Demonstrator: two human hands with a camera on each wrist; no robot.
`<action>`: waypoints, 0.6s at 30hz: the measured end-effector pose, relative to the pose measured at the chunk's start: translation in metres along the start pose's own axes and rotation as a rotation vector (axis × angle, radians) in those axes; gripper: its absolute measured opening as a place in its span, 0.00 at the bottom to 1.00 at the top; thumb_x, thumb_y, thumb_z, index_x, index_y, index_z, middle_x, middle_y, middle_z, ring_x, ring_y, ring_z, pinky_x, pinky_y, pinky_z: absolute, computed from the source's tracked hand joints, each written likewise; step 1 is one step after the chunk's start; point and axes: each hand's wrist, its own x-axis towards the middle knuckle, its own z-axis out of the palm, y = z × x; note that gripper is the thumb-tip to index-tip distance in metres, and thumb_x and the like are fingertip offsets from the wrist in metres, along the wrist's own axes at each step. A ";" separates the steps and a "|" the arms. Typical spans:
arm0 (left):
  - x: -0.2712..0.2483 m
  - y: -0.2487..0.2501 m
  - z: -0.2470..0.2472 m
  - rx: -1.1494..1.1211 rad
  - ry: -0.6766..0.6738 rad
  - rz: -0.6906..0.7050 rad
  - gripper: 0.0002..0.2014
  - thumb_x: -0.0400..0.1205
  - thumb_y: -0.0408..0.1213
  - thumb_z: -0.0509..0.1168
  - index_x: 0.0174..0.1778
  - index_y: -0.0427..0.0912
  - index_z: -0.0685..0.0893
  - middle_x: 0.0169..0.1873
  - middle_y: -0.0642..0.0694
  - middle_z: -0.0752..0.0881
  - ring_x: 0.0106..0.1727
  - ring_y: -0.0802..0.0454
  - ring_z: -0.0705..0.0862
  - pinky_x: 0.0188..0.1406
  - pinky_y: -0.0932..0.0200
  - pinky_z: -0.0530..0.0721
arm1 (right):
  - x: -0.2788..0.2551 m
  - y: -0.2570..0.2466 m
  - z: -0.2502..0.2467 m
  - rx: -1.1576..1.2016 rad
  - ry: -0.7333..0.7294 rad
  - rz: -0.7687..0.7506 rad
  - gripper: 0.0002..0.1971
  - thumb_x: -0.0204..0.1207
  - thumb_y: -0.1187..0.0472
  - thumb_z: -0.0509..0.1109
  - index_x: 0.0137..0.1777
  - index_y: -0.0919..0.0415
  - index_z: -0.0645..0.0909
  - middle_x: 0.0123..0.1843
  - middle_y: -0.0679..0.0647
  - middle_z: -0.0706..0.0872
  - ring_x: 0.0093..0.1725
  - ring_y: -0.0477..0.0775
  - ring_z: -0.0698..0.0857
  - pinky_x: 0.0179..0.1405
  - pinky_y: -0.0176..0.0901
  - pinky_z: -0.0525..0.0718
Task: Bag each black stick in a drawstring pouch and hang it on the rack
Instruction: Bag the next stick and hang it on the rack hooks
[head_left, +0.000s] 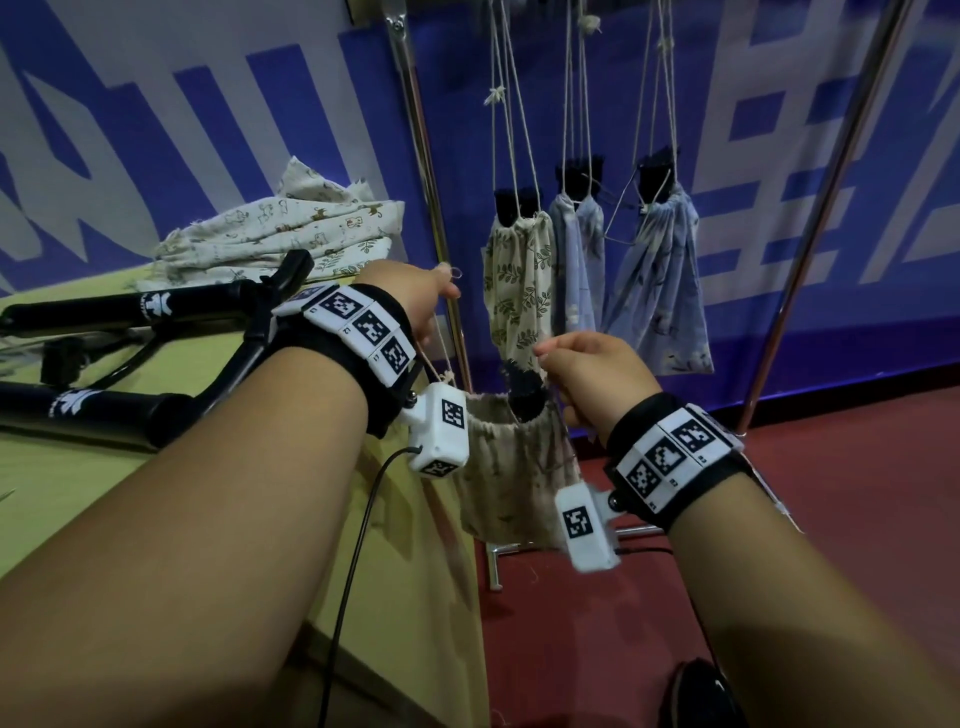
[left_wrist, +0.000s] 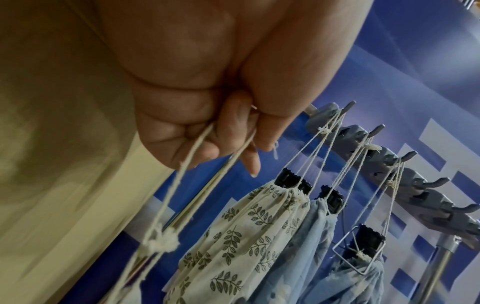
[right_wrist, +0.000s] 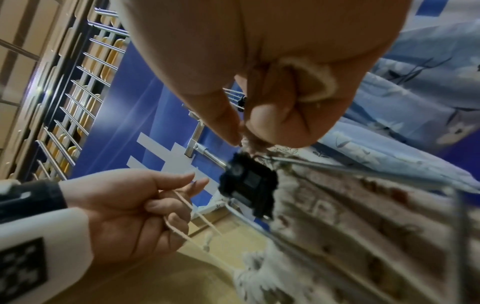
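Nearest the person, the two forearms reach out over the edge of the yellow-green table (head_left: 78, 467), each wrist strapped with a marker band. Between them hangs a cream printed pouch (head_left: 511, 467) with the ridged end of a black stick (head_left: 524, 392) poking out of its gathered mouth. The left hand (head_left: 415, 301) is curled round the pouch's cord (left_wrist: 192, 152), whose two strands run down from the fist to a knot. The right hand (head_left: 587, 374) pinches the gathered mouth of the pouch just beside the stick, thumb and forefinger pressed together on cloth or cord; which of the two is not clear.

The step in hand looks to be drawing the mouth closed, the hands pulling apart, the bagging itself done for this stick.

Farther off, more black sticks (head_left: 130, 306) lie on the table beside a heap of unused pouches (head_left: 291, 228). Beyond stands the rack (left_wrist: 405, 170), where three filled pouches, one leaf-printed (head_left: 519, 275) and two pale blue, already hang by their cords from the first hooks.

The next move likely calls for lifting the cord loop up to a free hook (left_wrist: 439, 182) past the occupied ones, keeping the loop open enough to slip over.
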 end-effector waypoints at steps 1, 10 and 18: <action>0.000 0.001 -0.002 -0.008 0.000 -0.006 0.12 0.81 0.53 0.73 0.49 0.48 0.92 0.19 0.47 0.76 0.18 0.48 0.74 0.29 0.57 0.78 | -0.001 -0.001 0.000 0.013 -0.004 0.005 0.06 0.85 0.63 0.70 0.51 0.56 0.89 0.29 0.51 0.77 0.21 0.50 0.72 0.22 0.42 0.71; -0.015 0.012 -0.008 -0.293 -0.090 0.207 0.19 0.74 0.23 0.73 0.54 0.51 0.93 0.40 0.49 0.91 0.35 0.56 0.89 0.35 0.58 0.78 | -0.007 -0.011 -0.006 0.221 -0.082 0.007 0.10 0.85 0.68 0.67 0.60 0.59 0.88 0.30 0.49 0.79 0.21 0.48 0.69 0.20 0.38 0.66; -0.020 0.012 -0.001 -0.517 -0.226 0.288 0.25 0.78 0.12 0.66 0.69 0.37 0.87 0.43 0.48 0.89 0.54 0.44 0.94 0.57 0.45 0.92 | -0.012 -0.014 0.001 0.201 -0.106 -0.030 0.12 0.85 0.69 0.71 0.65 0.58 0.86 0.42 0.54 0.93 0.22 0.49 0.67 0.18 0.36 0.65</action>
